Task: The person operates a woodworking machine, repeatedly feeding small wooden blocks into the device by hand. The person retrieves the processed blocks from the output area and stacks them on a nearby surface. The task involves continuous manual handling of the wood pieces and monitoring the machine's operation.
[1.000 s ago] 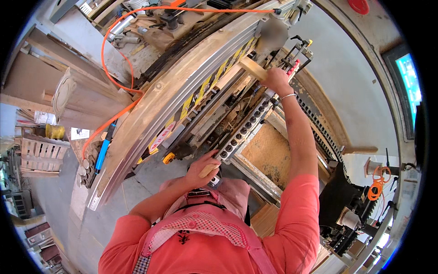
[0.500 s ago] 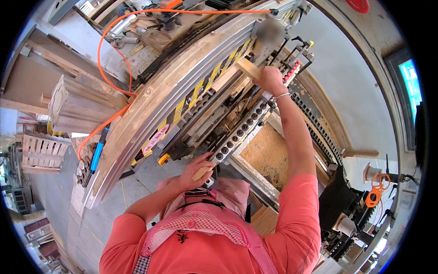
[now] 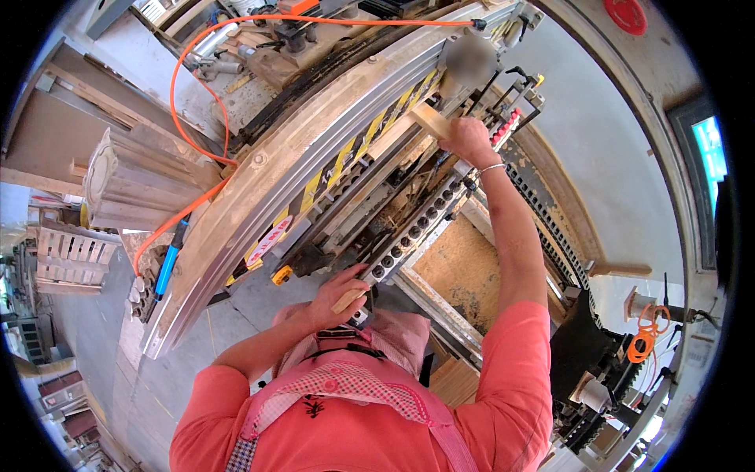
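Observation:
My right hand (image 3: 470,142), wearing a thin bracelet, reaches to the far end of the machine. Its fingers are closed on the end of a pale wooden piece (image 3: 430,121). A pale board (image 3: 392,140) lies along the machine just left of that piece. Close to my body, my left hand (image 3: 333,299) is closed round a short pale wooden strip (image 3: 348,300), beside the near end of a metal rail with a row of round black pads (image 3: 413,230). How far that strip runs under my fingers is hidden.
A long curved machine beam (image 3: 259,185) with yellow-black striping runs at left, an orange hose (image 3: 174,102) over it. A blue-handled tool (image 3: 167,271) hangs near its end. Right of the rail are a sawdust-covered panel (image 3: 460,271) and a black cable chain (image 3: 543,228). A lit screen (image 3: 708,149) stands far right.
The view has shifted slightly. Both hands keep their places and their hold on the wooden pieces.

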Demonstrator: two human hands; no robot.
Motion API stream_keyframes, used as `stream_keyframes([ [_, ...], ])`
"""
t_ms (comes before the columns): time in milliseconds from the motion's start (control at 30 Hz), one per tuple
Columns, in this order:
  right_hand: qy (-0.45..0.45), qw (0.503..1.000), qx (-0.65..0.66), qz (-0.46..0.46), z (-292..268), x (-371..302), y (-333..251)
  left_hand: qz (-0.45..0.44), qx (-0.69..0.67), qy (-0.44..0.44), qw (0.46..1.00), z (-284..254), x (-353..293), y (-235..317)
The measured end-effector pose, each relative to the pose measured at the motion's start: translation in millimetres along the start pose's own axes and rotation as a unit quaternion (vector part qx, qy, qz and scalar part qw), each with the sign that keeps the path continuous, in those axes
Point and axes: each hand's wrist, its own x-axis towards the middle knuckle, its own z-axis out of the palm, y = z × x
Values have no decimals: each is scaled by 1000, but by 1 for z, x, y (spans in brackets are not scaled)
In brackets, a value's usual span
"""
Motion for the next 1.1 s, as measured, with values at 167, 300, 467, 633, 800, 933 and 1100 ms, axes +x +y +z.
stream_keyframes([
  [167, 10, 1000, 2, 1, 7, 2, 5, 0, 6, -11, 1000, 0, 1, -1],
  [300, 12, 1000, 9, 13, 5, 2, 3, -1, 4, -16, 1000, 0, 1, -1],
  [467, -8, 1000, 2, 27, -3, 1, -4, -17, -4, -26, 999, 2, 0, -2],
  [633, -5, 1000, 7, 26, -1, 2, 0, -11, -11, -31, 999, 2, 0, -7],
  [800, 16, 1000, -3, 10, 2, 3, 0, 2, -16, -19, 1000, 0, 1, -3],
  [933, 29, 1000, 7, -8, 1, 1, 0, -20, 1, -39, 999, -4, 1, 3],
  [1100, -4, 1000, -7, 18, -2, 2, -4, 4, 12, -28, 1000, -3, 1, 1],
])
